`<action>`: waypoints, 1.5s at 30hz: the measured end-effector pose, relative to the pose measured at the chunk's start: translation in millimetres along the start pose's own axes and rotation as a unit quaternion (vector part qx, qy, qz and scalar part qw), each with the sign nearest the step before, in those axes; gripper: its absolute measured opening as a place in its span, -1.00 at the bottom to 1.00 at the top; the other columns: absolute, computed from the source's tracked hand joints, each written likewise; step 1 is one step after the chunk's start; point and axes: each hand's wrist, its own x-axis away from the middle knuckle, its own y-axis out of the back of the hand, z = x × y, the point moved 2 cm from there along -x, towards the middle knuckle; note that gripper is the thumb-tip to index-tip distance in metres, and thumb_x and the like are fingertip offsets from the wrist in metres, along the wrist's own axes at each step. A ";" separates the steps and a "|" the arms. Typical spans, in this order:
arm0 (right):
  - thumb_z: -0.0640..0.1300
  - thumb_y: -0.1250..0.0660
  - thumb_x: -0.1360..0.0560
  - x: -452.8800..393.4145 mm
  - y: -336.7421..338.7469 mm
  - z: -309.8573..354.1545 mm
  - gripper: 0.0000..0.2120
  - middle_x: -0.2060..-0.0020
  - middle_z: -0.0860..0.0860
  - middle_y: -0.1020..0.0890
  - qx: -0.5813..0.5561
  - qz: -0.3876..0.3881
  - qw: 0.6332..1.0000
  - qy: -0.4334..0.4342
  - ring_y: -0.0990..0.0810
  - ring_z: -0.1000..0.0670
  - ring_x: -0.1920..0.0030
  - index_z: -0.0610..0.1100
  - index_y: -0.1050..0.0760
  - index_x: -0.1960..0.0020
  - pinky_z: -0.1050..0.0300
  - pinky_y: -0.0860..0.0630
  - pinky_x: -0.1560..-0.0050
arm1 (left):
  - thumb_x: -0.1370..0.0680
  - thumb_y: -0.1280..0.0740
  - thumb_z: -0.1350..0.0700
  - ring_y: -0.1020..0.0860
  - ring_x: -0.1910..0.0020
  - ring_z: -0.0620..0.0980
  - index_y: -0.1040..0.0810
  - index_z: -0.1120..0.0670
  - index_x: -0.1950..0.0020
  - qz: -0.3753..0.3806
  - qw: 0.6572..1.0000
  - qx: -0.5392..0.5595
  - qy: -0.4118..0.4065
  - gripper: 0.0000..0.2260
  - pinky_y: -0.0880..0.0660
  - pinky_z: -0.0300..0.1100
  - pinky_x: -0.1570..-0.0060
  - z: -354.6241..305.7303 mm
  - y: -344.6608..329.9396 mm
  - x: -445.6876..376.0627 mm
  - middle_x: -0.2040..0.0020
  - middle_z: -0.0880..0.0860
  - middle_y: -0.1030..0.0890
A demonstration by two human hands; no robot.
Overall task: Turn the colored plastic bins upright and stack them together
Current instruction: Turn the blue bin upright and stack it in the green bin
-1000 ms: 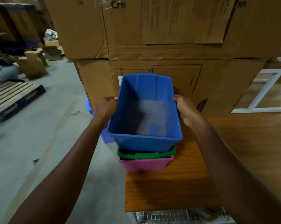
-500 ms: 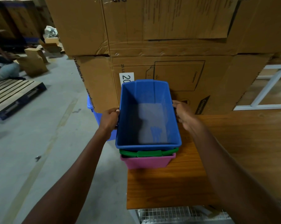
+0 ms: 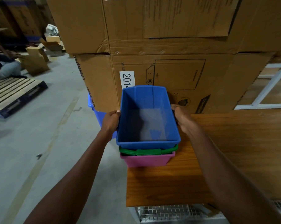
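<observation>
Hands (image 3: 111,120) flanking blue bin (image 3: 146,126)

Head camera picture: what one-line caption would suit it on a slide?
Both hands, left hand and right hand, seat an upright blue bin into green bin and pink bin.

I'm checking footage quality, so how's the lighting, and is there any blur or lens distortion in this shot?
Head view: dim, warm indoor light, no glare; a soft grey sheen on the floor of the blue bin; wide-angle bending curves the cardboard boxes and stretches the forearms toward the lower corners; left hand and right hand are reasonably sharp; the far background at upper left is dark and soft.
</observation>
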 end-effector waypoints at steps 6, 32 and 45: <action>-0.04 -0.13 -0.66 2.0 0.5 -9.4 -0.64 0.07 -0.13 -0.71 0.015 0.002 1.000 0.002 -0.62 -0.10 0.09 -0.24 -0.60 -0.19 -0.01 -0.51 0.05 | -0.69 -0.16 0.02 -0.54 0.10 0.10 -0.59 0.06 0.05 0.004 1.000 -0.013 0.024 -0.74 -0.51 -0.04 0.13 10.5 -1.6 -3.9 0.06 0.14 -0.61; -0.01 -0.21 -0.69 49.6 67.5 -31.3 -0.66 -0.39 0.04 -0.54 -0.031 -0.106 0.991 0.077 -0.51 -0.04 -0.34 0.03 -0.50 -0.44 -0.07 -0.48 -0.34 | -0.63 -0.31 -0.02 -0.55 -0.19 0.03 -0.62 0.05 -0.26 -0.015 0.947 -0.151 -0.283 -0.74 -0.52 -0.14 -0.15 -40.2 -55.2 34.1 -0.25 0.04 -0.57; 0.06 -0.33 -0.63 113.3 239.6 -138.7 -0.85 -0.04 -0.04 -0.71 -0.044 -0.201 0.978 0.032 -0.66 -0.06 -0.02 0.09 -0.63 0.05 0.03 -0.56 0.07 | -0.69 -0.26 0.04 -0.56 0.14 -0.07 -0.68 0.05 -0.12 0.228 0.952 -0.038 -0.200 -0.78 -0.46 -0.12 0.14 -37.1 -272.7 157.4 0.02 0.14 -0.66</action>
